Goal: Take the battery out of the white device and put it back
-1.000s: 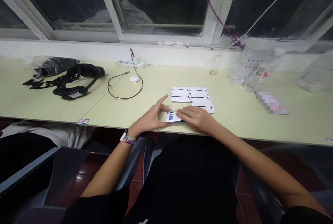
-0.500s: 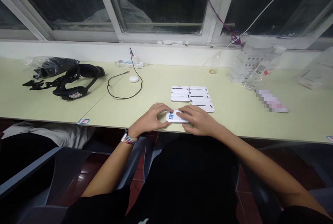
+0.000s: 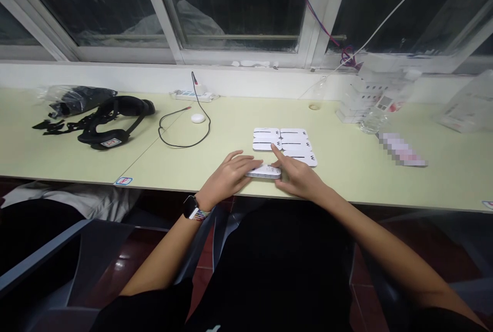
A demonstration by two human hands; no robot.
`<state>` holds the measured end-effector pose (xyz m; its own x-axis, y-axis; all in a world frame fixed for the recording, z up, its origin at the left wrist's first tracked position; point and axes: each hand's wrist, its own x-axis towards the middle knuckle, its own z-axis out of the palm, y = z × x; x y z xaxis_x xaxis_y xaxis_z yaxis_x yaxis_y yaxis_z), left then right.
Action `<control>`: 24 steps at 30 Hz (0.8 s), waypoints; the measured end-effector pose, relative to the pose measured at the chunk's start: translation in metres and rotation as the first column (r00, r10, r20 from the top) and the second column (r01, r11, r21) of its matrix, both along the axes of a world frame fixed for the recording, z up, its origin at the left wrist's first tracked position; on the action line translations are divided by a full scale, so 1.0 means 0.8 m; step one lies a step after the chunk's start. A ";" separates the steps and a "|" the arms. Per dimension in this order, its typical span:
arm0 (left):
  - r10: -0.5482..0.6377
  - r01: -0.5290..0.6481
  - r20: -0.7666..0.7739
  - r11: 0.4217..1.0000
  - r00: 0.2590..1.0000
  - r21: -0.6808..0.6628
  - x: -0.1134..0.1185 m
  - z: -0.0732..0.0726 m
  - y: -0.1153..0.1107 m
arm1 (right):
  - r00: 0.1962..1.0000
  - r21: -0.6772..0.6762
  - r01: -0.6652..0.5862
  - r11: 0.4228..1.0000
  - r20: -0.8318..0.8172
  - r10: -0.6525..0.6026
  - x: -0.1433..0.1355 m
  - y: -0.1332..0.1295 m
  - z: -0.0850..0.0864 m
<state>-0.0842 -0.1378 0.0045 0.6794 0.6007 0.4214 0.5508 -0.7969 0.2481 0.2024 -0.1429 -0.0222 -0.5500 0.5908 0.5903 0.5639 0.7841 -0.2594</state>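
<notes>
Between my hands, at the table's front edge, is a small stack of white round-cornered cards [image 3: 265, 171], its layered long edge facing me and print on its upper face. My left hand [image 3: 228, 180] grips the stack's left end, fingers over the top. At the right end, my right hand [image 3: 301, 178] holds it with the thumb and bent fingers, while the index finger points forward over the laid-out cards. Just beyond lie several white cards [image 3: 295, 144] in two columns, each with a black line and a W-like mark; my right hand partly covers the nearest one.
To the left lie a black headset [image 3: 102, 136], a black cable [image 3: 185, 145] and a round white object [image 3: 197, 118]. A power strip [image 3: 194, 95] sits by the wall. At right stand white boxes [image 3: 356, 98], a clear plastic bottle [image 3: 373, 118] and a blurred packet [image 3: 402, 151].
The card stack has tipped so its layered edge now shows. My left fingers have come over its top, and my right index finger has lifted off and stretched forward.
</notes>
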 end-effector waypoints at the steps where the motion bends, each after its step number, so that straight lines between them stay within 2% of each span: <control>1: -0.027 0.028 0.019 0.999 0.999 -0.018 -0.001 -0.002 0.000 | 1.000 -0.020 -0.010 1.000 -0.025 0.009 0.001 -0.001 0.002; 3: -0.047 0.050 0.061 0.997 0.997 -0.051 -0.005 -0.006 0.001 | 0.995 -0.050 -0.062 0.997 -0.075 0.058 0.003 -0.002 0.006; 7: -0.004 0.013 0.097 0.995 0.995 -0.097 -0.011 -0.008 -0.002 | 0.980 -0.118 -0.172 0.978 -0.125 0.157 0.008 -0.003 0.008; 12: 0.042 -0.032 0.168 0.997 0.985 -0.063 0.000 -0.002 -0.008 | 0.961 -0.212 -0.074 0.975 -0.277 0.013 0.004 0.003 0.015; 15: 0.056 -0.059 0.128 0.998 0.990 0.017 0.014 0.008 -0.004 | 0.915 -0.357 -0.040 0.933 -0.389 -0.110 0.001 0.011 0.027; 18: 0.064 -0.067 0.041 0.993 0.997 0.095 0.024 0.019 0.013 | 0.862 -0.503 -0.114 0.857 -0.479 -0.166 0.002 0.027 0.041; 21: 0.029 -0.030 0.010 0.990 1.000 0.140 0.028 0.029 0.044 | 0.798 -0.582 -0.202 0.788 -0.565 -0.212 0.008 0.052 0.051; 24: 0.024 -0.013 -0.062 0.986 0.998 0.165 0.031 0.037 0.090 | 0.722 -0.605 -0.215 0.767 -0.627 -0.292 0.016 0.076 0.052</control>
<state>-0.0593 -0.0658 0.0338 0.6974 0.5397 0.4716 0.5763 -0.8134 0.0787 0.2148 -0.0822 0.0195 -0.1363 0.9510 0.2777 0.0683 0.2886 -0.9550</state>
